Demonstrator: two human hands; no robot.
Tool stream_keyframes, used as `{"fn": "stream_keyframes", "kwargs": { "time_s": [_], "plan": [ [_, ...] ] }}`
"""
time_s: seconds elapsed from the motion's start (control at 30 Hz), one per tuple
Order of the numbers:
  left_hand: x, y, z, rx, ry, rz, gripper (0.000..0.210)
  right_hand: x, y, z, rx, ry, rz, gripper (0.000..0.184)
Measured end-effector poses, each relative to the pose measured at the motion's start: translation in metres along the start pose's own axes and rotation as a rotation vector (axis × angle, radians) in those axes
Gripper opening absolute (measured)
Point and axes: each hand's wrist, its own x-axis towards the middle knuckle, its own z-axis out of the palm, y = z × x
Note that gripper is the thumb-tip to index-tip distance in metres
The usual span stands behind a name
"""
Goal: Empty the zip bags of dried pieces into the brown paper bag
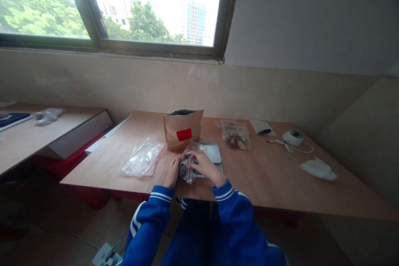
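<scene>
Seen from the wearer's own head, two bare hands in blue sleeves with white stripes work near the front edge of a wooden desk. Between them, low on the desk and just in front of a brown paper pouch, is a clear plastic bag with a red strip and dark contents. The right hand comes over the bag from its right side, fingers bent at or inside its opening; whether its grip is clenched on plastic or on the contents, I cannot tell. The left hand lies along the bag's left side, fingertips against it; whether that grip pinches the plastic is also unclear. The pouch stands upright with its top open, a red label on its front. A flat silvery device sits partly under the right hand and the bag. To the left lie crinkled clear bags. To the right, farther back, are zip bags of brownish pieces, a dark-handled screwdriver by a white sheet, a white dome camera with its cable, and, nearer, a crumpled white item.
</scene>
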Motion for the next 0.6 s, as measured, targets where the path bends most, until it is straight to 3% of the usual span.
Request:
{"fn": "stream_keyframes", "kwargs": {
  "time_s": [0.2,0.37,0.6],
  "plan": [
    [-0.001,-0.001,-0.002,0.042,0.037,-0.054,0.021,0.003,-0.003,-0.008,0.023,-0.047,-0.06,0.022],
    [0.002,-0.01,-0.004,-0.006,-0.006,-0.036,0.024,-0.002,-0.011,-0.007,0.152,-0.039,-0.069,0.021],
    [0.008,-0.023,-0.006,-0.107,-0.023,-0.051,0.03,-0.009,-0.014,0.003,0.388,0.019,0.076,0.023]
  ]
}}
